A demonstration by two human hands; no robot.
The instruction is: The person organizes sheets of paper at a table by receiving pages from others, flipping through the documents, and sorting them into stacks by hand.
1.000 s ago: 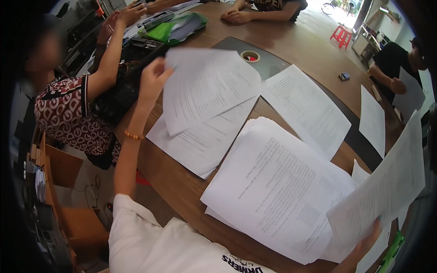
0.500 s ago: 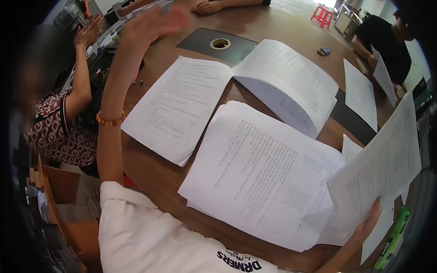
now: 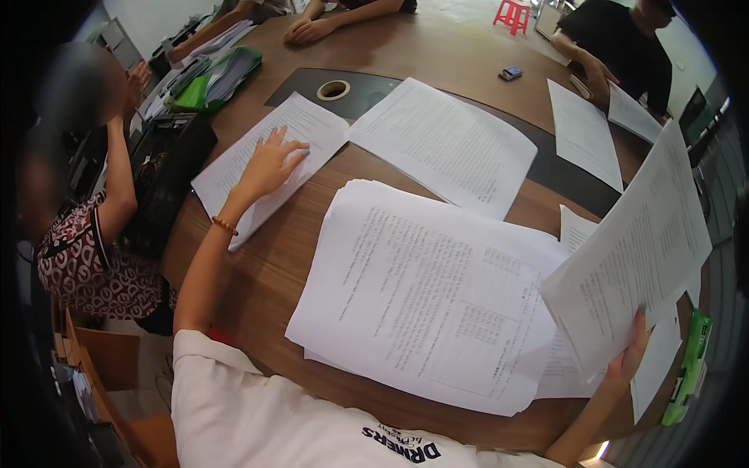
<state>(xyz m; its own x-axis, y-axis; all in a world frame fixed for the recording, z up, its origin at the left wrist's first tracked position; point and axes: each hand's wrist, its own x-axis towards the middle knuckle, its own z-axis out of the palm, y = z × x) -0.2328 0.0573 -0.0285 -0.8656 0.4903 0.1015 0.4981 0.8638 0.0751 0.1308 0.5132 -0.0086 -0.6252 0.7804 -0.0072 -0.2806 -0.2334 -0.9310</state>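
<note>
My left hand lies with its fingers spread on the left page of an open printed booklet, a beaded bracelet on its wrist. The right page of that booklet lies flat on the table. At the right, my right hand grips the lower edge of some printed sheets, which are raised and tilted up. Between both hands rests a thick stack of printed sheets. Further loose paper shows partly behind the raised sheets.
A tape roll sits on the dark inlay of the wooden table. A green packet lies at the right edge. A black bag and a green folder are at the left. Other people sit around the table; one at far right handles paper.
My left hand has come down from the air onto the booklet's left page. The booklet's right page, curled up before, now lies flat. My right hand still grips its sheets.
</note>
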